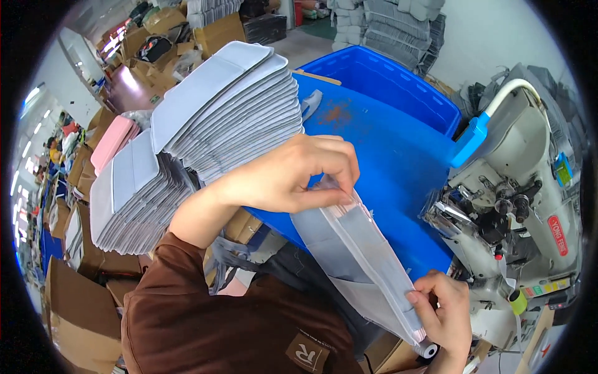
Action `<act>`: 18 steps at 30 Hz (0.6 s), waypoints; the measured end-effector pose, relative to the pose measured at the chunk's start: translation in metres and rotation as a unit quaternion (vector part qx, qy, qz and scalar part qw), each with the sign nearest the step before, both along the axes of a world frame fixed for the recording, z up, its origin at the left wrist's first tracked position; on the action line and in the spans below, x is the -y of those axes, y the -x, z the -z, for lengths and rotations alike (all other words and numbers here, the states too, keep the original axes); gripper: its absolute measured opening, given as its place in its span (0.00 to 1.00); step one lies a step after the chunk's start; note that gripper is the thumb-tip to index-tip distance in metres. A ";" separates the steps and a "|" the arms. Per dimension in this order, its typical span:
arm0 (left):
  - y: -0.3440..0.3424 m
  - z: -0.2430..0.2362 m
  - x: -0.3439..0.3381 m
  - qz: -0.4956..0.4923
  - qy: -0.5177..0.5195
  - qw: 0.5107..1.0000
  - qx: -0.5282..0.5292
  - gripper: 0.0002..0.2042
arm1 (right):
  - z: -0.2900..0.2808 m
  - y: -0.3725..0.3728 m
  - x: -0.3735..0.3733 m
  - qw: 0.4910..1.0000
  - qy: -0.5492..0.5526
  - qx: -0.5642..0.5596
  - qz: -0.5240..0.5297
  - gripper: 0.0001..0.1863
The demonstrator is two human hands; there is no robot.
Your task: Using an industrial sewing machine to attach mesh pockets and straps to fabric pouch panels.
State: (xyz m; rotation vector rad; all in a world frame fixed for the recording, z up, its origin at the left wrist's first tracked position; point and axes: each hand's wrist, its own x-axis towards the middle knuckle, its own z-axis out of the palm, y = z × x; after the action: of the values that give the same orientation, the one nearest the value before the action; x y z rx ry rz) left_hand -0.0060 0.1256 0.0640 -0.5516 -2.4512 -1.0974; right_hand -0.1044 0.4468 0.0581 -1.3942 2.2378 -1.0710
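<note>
Blue tabletop (398, 168) backs grey fabric (360, 240), cartons (221, 36) beyond.

Left hand (314, 168), centre, plus right hand (445, 308), lower right: two. Held grey fabric piece (361, 234): one. Big near stacks (240, 115), left: two. Blue bin (380, 84), upper right: one. Sewing machine (526, 146), right: one.

grey fabric piece (366, 254), long, layered, pale-edged, aslant
</note>
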 end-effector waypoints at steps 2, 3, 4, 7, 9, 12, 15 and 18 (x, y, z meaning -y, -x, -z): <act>-0.002 0.001 -0.003 -0.002 0.003 1.000 -0.010 0.05 | 0.003 0.001 -0.004 1.000 0.002 -0.007 -0.001 0.07; -0.003 0.000 -0.003 -0.003 0.006 1.000 -0.010 0.05 | 0.004 0.002 -0.003 1.000 0.002 -0.007 -0.003 0.07; -0.004 0.000 -0.003 -0.003 0.007 1.000 -0.009 0.05 | 0.004 0.002 -0.004 1.000 0.005 -0.009 -0.009 0.07; -0.008 -0.001 -0.004 -0.014 0.006 1.000 0.008 0.06 | 0.005 0.004 -0.004 1.000 0.008 -0.013 -0.020 0.07; -0.008 -0.001 -0.004 -0.010 0.006 1.000 0.009 0.06 | 0.002 0.002 -0.005 1.000 0.007 -0.015 -0.021 0.07; -0.005 -0.002 -0.004 0.004 -0.002 1.000 0.000 0.05 | -0.005 0.000 -0.006 0.999 -0.028 -0.002 -0.020 0.07; -0.001 0.003 -0.001 -0.019 0.044 0.998 -0.032 0.05 | -0.001 0.004 -0.004 0.998 -0.004 0.004 -0.059 0.06; -0.011 -0.001 -0.013 -0.102 0.070 0.992 0.006 0.09 | 0.005 0.006 0.003 0.995 0.041 0.013 -0.090 0.05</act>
State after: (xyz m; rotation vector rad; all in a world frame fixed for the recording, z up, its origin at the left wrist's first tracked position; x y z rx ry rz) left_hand 0.0049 0.1384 0.0653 -0.3264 -2.5436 -0.8544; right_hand -0.1103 0.4439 0.0530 -1.5723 2.0256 -1.1219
